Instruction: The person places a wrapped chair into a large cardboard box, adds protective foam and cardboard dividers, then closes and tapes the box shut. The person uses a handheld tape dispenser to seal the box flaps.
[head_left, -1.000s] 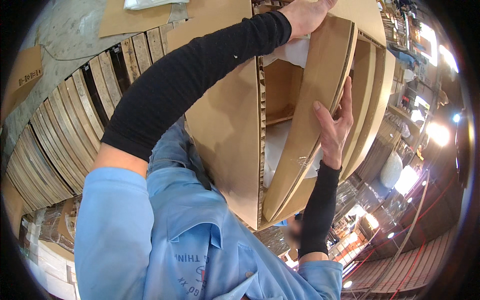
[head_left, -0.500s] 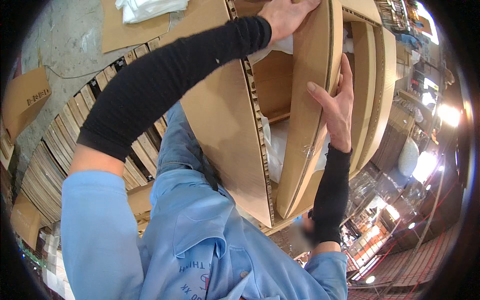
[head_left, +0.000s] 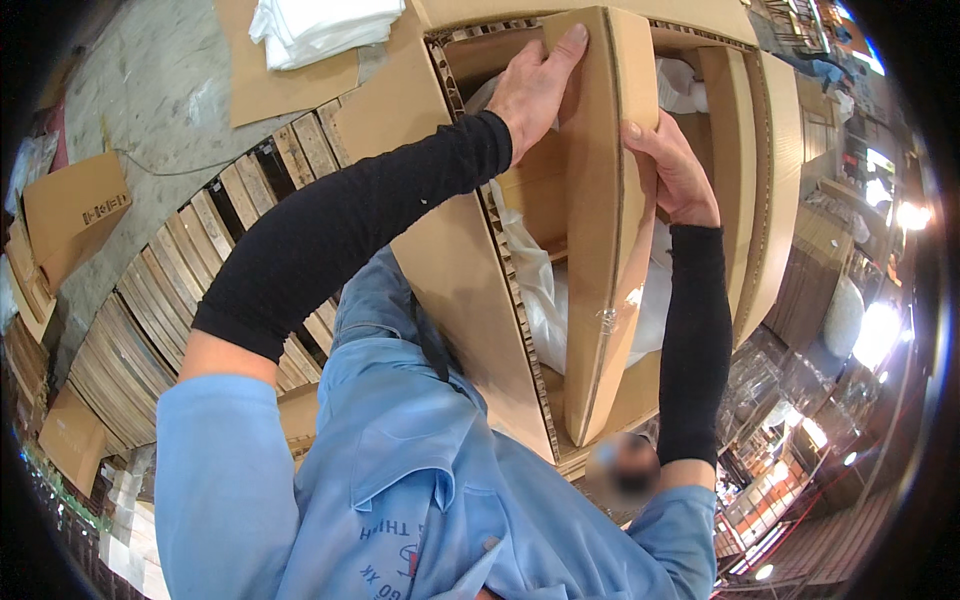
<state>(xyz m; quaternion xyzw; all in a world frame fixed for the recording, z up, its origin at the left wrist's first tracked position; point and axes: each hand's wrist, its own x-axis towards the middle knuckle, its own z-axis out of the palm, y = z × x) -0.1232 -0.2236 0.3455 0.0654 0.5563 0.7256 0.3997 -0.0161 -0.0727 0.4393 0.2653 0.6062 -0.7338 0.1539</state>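
A long, folded brown cardboard piece stands tilted within the open top of a large carton with thick honeycomb-edged walls. My left hand grips its far end, thumb on the near face. Around its right side, my right hand holds the same piece, thumb over the edge and the other fingers mostly hidden behind it. Clear tape shows low on the piece. Inside the carton lie white plastic sheeting and another upright cardboard strip, apart from my hands.
Slatted wooden pallets spread along the left of the carton. Beyond them, white folded sheets rest on flat cardboard, and a brown box sits on the concrete floor. Cardboard stacks stand at right.
The cardboard piece has shifted left within the carton and turned, showing more of its right face. Both hands moved with it; my right hand now sits nearer its far end.
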